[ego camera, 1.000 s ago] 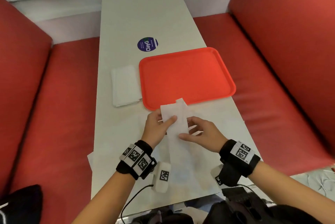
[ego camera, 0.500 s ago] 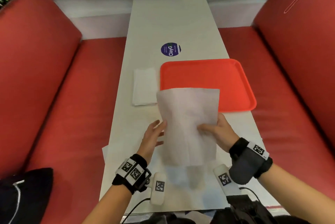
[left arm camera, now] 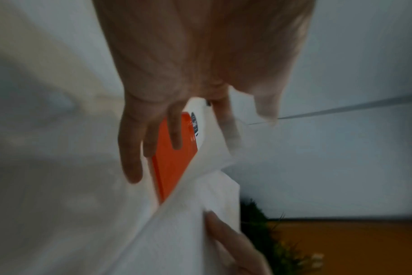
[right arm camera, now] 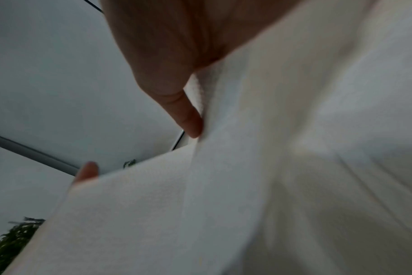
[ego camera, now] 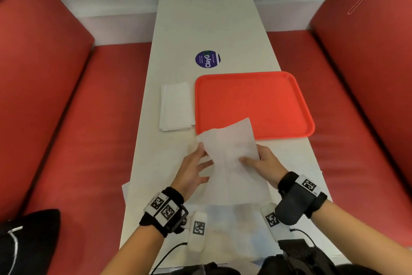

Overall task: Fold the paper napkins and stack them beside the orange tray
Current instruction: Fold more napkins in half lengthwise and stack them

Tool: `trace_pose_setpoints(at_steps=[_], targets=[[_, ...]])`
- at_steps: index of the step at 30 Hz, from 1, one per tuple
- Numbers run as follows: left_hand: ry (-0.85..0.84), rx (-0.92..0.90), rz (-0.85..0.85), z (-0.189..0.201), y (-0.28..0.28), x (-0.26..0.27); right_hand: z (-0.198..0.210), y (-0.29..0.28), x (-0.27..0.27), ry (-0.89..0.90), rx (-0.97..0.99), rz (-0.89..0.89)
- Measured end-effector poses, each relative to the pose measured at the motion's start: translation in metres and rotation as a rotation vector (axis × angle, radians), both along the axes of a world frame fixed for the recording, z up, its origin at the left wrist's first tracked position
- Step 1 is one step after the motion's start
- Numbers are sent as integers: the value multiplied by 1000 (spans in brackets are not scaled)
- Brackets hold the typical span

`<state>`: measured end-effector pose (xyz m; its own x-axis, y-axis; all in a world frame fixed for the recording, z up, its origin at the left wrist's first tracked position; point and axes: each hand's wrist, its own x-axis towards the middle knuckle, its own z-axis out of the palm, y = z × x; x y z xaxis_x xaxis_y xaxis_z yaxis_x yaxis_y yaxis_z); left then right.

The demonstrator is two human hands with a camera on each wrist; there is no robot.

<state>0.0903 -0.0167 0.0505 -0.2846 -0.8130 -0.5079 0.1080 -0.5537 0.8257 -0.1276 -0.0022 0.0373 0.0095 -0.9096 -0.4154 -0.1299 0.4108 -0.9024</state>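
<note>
I hold a white paper napkin (ego camera: 229, 147) up over the table's near half, its top corner overlapping the front edge of the orange tray (ego camera: 252, 101). My right hand (ego camera: 260, 163) pinches the napkin's right side, thumb on top and fingers behind. My left hand (ego camera: 194, 167) is at the napkin's left edge with its fingers spread and straight. A stack of folded napkins (ego camera: 176, 106) lies just left of the tray. The left wrist view shows straight fingers (left arm camera: 129, 163), the tray (left arm camera: 172, 167) and the napkin (left arm camera: 188, 232). The napkin (right arm camera: 223, 186) fills the right wrist view.
Loose unfolded napkins (ego camera: 234, 230) lie at the table's near edge under my wrists. A round blue sticker (ego camera: 207, 59) sits on the white table (ego camera: 207, 18) beyond the tray. Red benches (ego camera: 89, 141) flank the table. A black bag (ego camera: 26, 241) rests on the left bench.
The napkin went from a narrow strip pinched by both hands to a wide open sheet. It now sits lower and tilted, and my left hand has moved back to its left edge.
</note>
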Motion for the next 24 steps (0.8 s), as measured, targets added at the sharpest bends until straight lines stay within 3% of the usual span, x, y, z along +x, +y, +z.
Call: trace_pose_setpoints(at_steps=[3,6,11,16,19,24], targets=[[170,26,-3,-1,-4,-1,5,-7,7,-42,-26,47],[159,-85,-37,-7,-8,-5,11,-13,13,-21,-62,92],[-106,-245,66,-3,-48,7,18,-22,11,-123,20,53],[-325,-484,30,24,-139,41,24,-26,-5,-177,83,14],[-429,-458,37,26,-191,57,23,-30,-13,-156,91,-12],[-601,-367,19,-12,-247,80,21,-37,-27,-135,74,-86]])
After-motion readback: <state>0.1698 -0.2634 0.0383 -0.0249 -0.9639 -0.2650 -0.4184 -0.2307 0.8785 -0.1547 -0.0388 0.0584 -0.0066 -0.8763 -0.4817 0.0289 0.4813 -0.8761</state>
